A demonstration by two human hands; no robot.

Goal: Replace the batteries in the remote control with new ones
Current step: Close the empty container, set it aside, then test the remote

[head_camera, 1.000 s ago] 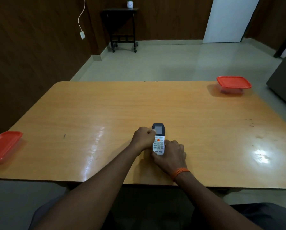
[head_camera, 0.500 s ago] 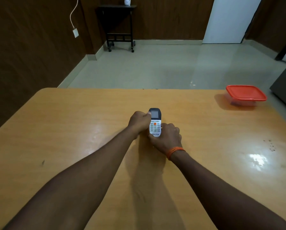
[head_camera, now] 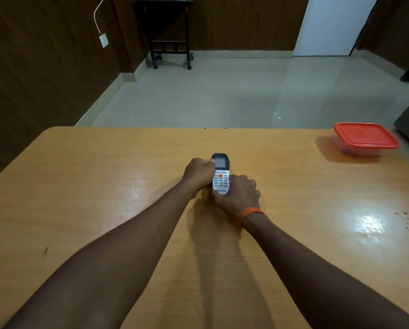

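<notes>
Your left grip (head_camera: 198,173) and right grip (head_camera: 240,193) both clasp the remote (head_camera: 220,173) mid-tabletop (head_camera: 104,186). The red-lidded container (head_camera: 364,136) sits far right, its contents unclear. A pale floor (head_camera: 222,96) lies beyond.

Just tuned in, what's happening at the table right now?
A person holds the remote control with both hands at the wooden table, buttons facing up. The left hand grips its upper side by the screen; the right hand wraps its lower end. No batteries are in view, and its back is hidden. A red-lidded container sits far right.
</notes>
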